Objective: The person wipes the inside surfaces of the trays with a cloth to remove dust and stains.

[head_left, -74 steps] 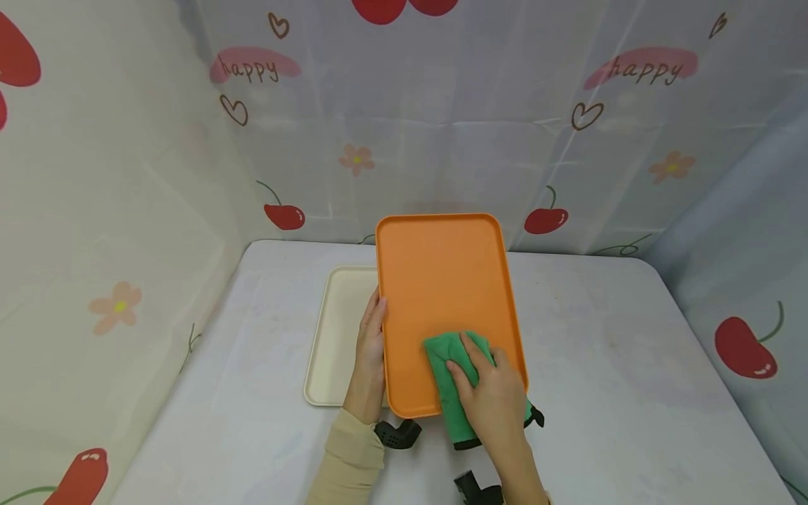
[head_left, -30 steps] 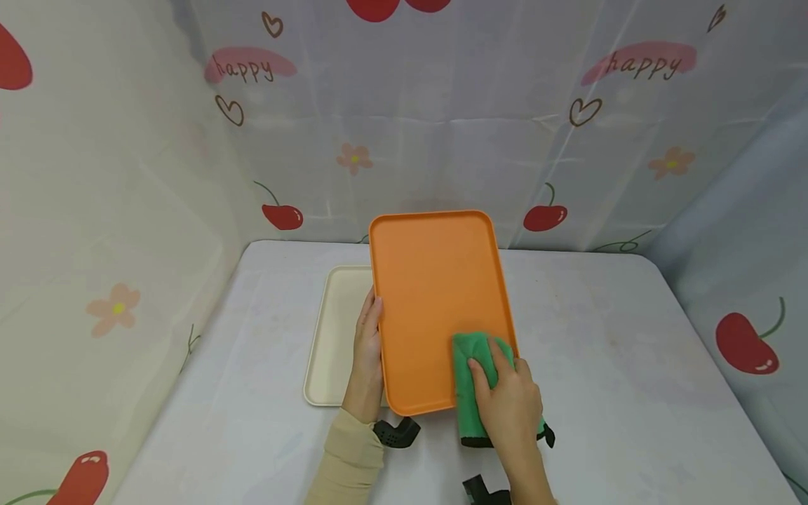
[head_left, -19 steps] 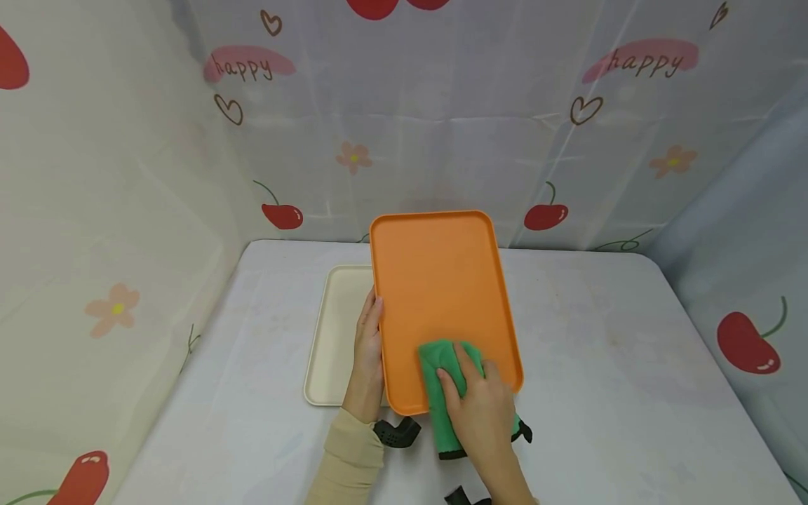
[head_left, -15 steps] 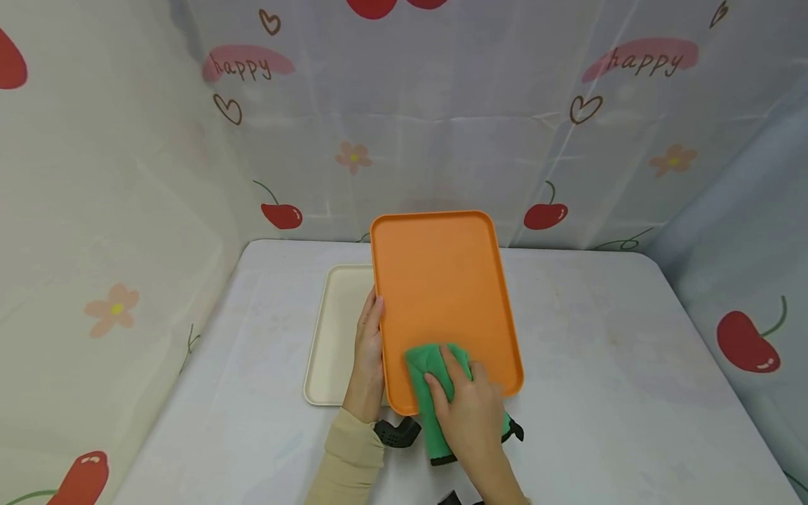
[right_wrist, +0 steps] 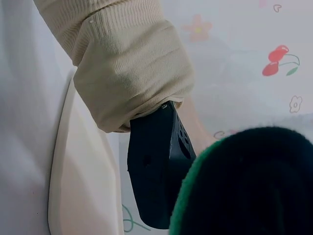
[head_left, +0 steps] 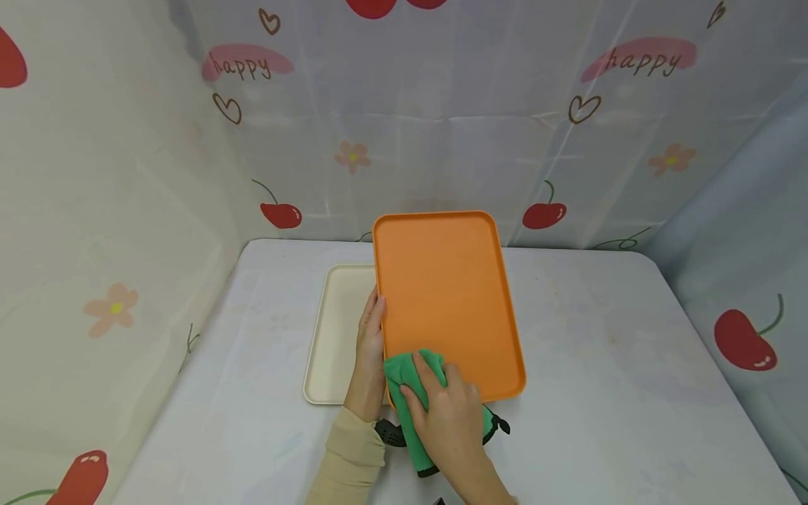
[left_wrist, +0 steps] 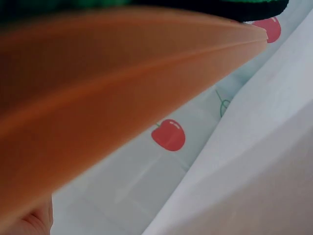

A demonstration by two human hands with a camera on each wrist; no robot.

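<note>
An orange tray (head_left: 445, 294) is held tilted up, its inner face toward me in the head view. My left hand (head_left: 369, 354) grips its left edge; some of those fingers are hidden behind it. My right hand (head_left: 449, 421) holds a folded green cloth (head_left: 402, 382) with black edging against the tray's lower left corner. In the left wrist view the tray (left_wrist: 137, 83) fills much of the picture, with part of a hand (left_wrist: 34, 219) below it. The cloth (right_wrist: 188, 196) looms close in the right wrist view, and the right fingers are out of sight there.
A cream tray (head_left: 337, 333) lies flat on the white table (head_left: 606, 379), partly covered by the orange tray and left hand. A black wrist mount (head_left: 390, 433) sits at the left wrist. Printed curtains (head_left: 442, 161) enclose the table's back and sides.
My right hand has wiped the cloth rightward along the tray's lower part, then back left to the lower left corner. The tray shifted only slightly; my left hand kept its grip.
</note>
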